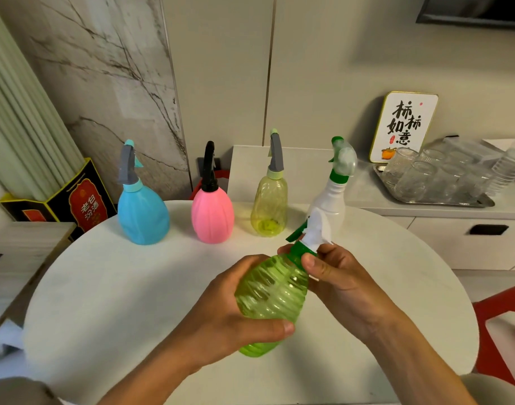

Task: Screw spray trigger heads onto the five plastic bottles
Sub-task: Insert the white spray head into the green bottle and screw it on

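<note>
While the left hand (221, 311) grips the light, squeezable green bottle (272, 296) (probably slippery), the right hand (335, 276) pinches its collar (301, 251).

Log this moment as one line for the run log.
left hand grips green bottle | right hand pinches green collar of trigger head | four bottles standing, heads on

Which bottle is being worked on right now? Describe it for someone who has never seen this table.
On the round white table, ignore the four upright bottles at the back. It is the ribbed green bottle tilted near the front edge, gripped by both hands, the only one not standing.
</note>
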The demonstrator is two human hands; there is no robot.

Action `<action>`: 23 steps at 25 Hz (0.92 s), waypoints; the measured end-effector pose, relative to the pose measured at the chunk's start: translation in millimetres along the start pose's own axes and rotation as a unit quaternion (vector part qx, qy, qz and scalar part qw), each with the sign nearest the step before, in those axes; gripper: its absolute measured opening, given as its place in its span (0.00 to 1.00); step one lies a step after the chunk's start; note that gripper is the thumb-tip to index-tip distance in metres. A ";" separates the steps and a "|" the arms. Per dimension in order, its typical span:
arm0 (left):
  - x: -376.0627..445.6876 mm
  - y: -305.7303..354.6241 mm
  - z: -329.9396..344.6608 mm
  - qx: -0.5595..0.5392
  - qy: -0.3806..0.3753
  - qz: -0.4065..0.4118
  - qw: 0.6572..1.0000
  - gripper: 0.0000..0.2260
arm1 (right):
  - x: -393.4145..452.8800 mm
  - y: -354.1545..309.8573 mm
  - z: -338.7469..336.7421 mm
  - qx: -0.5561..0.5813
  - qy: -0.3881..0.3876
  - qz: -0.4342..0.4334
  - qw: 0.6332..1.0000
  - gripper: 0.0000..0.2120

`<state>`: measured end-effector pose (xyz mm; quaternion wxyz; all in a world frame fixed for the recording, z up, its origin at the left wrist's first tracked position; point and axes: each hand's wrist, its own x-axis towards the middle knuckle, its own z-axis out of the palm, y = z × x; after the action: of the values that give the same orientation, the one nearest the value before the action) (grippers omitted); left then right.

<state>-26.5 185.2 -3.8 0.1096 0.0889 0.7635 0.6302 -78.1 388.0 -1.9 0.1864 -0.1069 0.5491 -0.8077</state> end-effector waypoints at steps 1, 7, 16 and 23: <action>-0.2 -0.5 3.2 0.051 0.028 0.016 0.998 0.31 | -0.3 2.9 2.5 0.013 0.019 0.010 1.000 0.25; 4.1 -6.3 21.7 0.167 0.121 0.057 0.977 0.34 | 1.3 11.3 14.9 -0.006 0.127 0.040 0.991 0.26; 10.7 -8.7 16.1 0.229 0.168 0.100 0.954 0.37 | -0.8 10.2 14.7 0.062 0.099 0.023 0.993 0.12; 11.1 -18.1 20.8 0.411 0.210 0.126 0.878 0.40 | -0.8 13.4 15.9 0.028 0.149 0.016 0.988 0.15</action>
<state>-31.3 204.4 -26.0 -0.1803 0.0868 0.9414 0.2715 -68.9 370.5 -8.3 0.1178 0.0288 0.5493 -0.8268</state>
